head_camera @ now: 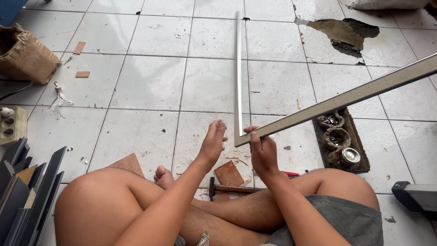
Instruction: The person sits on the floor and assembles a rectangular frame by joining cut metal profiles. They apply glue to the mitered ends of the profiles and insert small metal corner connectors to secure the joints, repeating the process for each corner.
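Note:
I sit cross-legged on a white tiled floor. My right hand point(262, 148) grips the corner where two long metal frame strips meet. One strip point(238, 68) runs straight away from me. The other strip point(355, 94) slants up to the right edge. My left hand point(214, 140) hovers just left of that corner, fingers loosely apart, holding nothing. A hammer point(230, 188) lies on the floor between my legs, beside a brown tile piece point(229, 173).
A torn cardboard box point(25, 54) sits at far left, with a power strip point(11, 125) below it. Dark metal profiles point(27, 191) are stacked at lower left. A tray of small parts point(339, 141) lies at right. A broken floor tile point(343, 32) shows far right.

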